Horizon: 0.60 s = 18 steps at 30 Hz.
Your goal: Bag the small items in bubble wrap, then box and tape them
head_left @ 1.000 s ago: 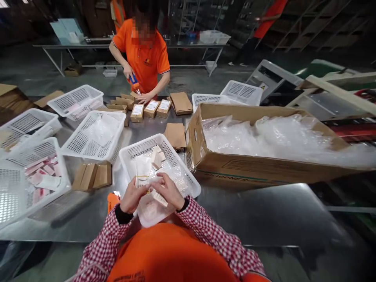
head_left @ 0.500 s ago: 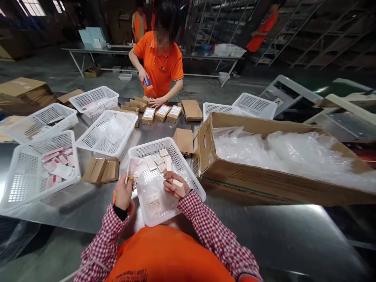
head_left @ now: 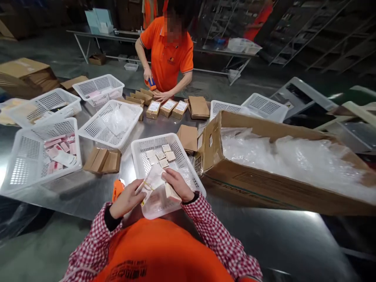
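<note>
From the head camera, my left hand (head_left: 127, 197) pinches a pale packet (head_left: 154, 176) at its near edge, thumb against fingers, with a thin yellow band (head_left: 149, 185) lying across it close to my fingertips. My right hand (head_left: 179, 184) reaches in from the other side, thumb and fingers closed down at the packet's upper right edge, while a small white box (head_left: 172, 193) sits tucked beneath the palm; how firmly those fingers press on either I cannot tell. Both things are over the white perforated basket (head_left: 189, 162), on its near side, and beyond my fingertips loose small cartons (head_left: 170, 156) lie in it next to some crinkled clear film (head_left: 186, 177). The packet looks light and limp to me, paper or plastic I cannot say, probably a bit slick, so I judge it best held by its edges near the band, where it should fold least. The box seems light too but stiffer, with thin card walls that could dent; I would take it across its long sides, gently. Just right of the basket stands the big brown carton (head_left: 243, 175), filled with clear plastic bags (head_left: 308, 156).
</note>
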Available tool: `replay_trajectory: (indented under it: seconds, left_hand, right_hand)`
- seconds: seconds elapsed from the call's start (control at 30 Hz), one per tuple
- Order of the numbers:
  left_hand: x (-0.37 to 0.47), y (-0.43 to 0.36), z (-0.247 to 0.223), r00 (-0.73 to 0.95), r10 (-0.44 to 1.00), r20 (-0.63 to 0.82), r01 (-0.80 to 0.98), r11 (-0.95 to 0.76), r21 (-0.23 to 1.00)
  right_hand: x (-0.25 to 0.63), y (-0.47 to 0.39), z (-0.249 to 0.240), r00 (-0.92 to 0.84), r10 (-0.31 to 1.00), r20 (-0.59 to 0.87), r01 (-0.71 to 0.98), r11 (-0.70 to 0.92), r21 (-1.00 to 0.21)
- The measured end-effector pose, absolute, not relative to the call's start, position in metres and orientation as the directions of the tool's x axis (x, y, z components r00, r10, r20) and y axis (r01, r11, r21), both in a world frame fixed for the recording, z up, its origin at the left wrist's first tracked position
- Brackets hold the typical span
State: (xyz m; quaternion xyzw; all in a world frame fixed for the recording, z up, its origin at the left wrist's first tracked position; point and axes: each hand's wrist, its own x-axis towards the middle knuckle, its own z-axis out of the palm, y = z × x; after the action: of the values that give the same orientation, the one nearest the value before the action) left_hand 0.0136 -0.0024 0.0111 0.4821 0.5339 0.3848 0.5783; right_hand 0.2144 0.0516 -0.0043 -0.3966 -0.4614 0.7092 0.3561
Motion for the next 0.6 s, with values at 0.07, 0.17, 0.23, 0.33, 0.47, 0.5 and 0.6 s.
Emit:
replay_trajectory:
  seconds: [0.07,0.17,0.23,0.33,0.47,0.5,0.6]
  left_hand:
    - [0.005,-0.001,0.019,0.096,0.952,-0.290,0.073,0.284,0.956]
    - [-0.005,0.003,0.026,-0.068,0.960,-0.272,-0.049,0.269,0.962]
    - [-0.009,0.004,0.026,-0.123,0.964,-0.234,-0.105,0.222,0.969]
    - [-0.012,0.005,0.022,-0.074,0.964,-0.256,-0.104,0.248,0.963]
    - [-0.017,0.003,0.020,0.024,0.953,-0.303,-0.102,0.303,0.947]
    - [-0.019,0.002,0.021,0.049,0.948,-0.313,-0.112,0.317,0.942]
    - [-0.024,-0.001,0.027,0.166,0.932,-0.322,-0.220,0.353,0.909]
  right_hand:
    - [0.217,0.042,0.001,-0.512,0.812,-0.280,-0.073,-0.366,-0.928]
    - [0.216,0.025,-0.002,-0.616,0.708,-0.345,-0.035,-0.462,-0.886]
    - [0.213,0.013,-0.008,-0.610,0.701,-0.369,-0.073,-0.513,-0.855]
    - [0.207,-0.001,-0.015,-0.552,0.729,-0.404,-0.107,-0.543,-0.833]
    - [0.204,-0.014,-0.020,-0.545,0.716,-0.436,-0.088,-0.567,-0.819]
    - [0.203,-0.016,-0.022,-0.549,0.708,-0.444,-0.093,-0.580,-0.809]
    - [0.203,-0.021,-0.029,-0.599,0.648,-0.470,-0.148,-0.667,-0.731]
